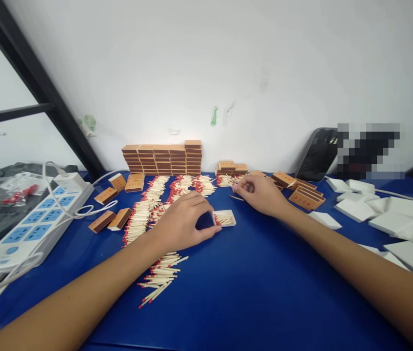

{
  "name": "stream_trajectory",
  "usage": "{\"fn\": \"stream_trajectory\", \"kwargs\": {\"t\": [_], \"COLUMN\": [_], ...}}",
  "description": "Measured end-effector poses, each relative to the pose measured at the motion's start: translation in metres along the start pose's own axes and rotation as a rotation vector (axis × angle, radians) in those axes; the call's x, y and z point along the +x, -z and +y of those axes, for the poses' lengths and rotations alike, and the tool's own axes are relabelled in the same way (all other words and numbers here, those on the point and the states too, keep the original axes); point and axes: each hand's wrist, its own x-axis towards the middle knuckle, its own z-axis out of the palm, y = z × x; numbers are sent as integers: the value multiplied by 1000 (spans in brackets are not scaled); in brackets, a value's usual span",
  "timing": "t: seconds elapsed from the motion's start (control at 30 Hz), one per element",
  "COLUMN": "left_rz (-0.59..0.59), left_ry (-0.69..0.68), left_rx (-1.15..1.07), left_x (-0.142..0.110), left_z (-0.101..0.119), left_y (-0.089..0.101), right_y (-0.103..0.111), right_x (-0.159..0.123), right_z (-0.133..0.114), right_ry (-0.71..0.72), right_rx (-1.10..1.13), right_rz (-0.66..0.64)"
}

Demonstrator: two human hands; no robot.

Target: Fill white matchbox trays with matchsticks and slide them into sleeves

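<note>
A: What are the fingers doing?

B: The left hand (184, 219) has its thumb at the near edge of a small white tray (225, 225) and its forefinger by the far corner, seemingly pinching that end, probably to steady it. The right hand (259, 192) has thumb and forefinger drawn close together; I can't tell whether anything is between them.

A: And the tray?

B: Flat on the blue bench (265, 282) between the hands, open side up, some matches inside. A single match (236, 198) lies just below the right fingers, and a match heap (224, 181) sits right beside them, handy to reach, I'd guess.

A: Why the long match row (142, 214) on the left?

B: Most heads point left, perhaps so they come up facing alike. Behind, the matchbox stack (162, 161) stands close against the wall (228, 73), likely for backing.

A: What's hard to make out?

B: The left hand and forearm cover part of that row. The white pieces (392, 209) run off the right edge; they may be upturned trays. Beside the phone (316, 153), a pixelated patch (369, 151) hides whatever is there.
</note>
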Motion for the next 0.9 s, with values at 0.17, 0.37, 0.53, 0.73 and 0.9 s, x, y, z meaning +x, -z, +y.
{"fn": "stream_trajectory", "kwargs": {"t": [0.17,0.37,0.53,0.73,0.9], "left_rz": [-8,-28,-34,-18,-13], "left_ry": [-3,-9,-6,0,-16], "left_rx": [2,-5,-4,-11,1], "left_x": [0,1,2,1,1], "left_z": [0,0,1,-1,0], "left_y": [0,1,3,1,1], "right_y": [-6,19,30,31,34], "right_x": [13,-2,-7,-6,-9], "right_z": [-4,2,13,13,5], "right_ry": [-102,-62,-56,104,99], "right_rx": [-59,12,47,49,123], "right_rz": [26,-62,-104,-70,-75]}}
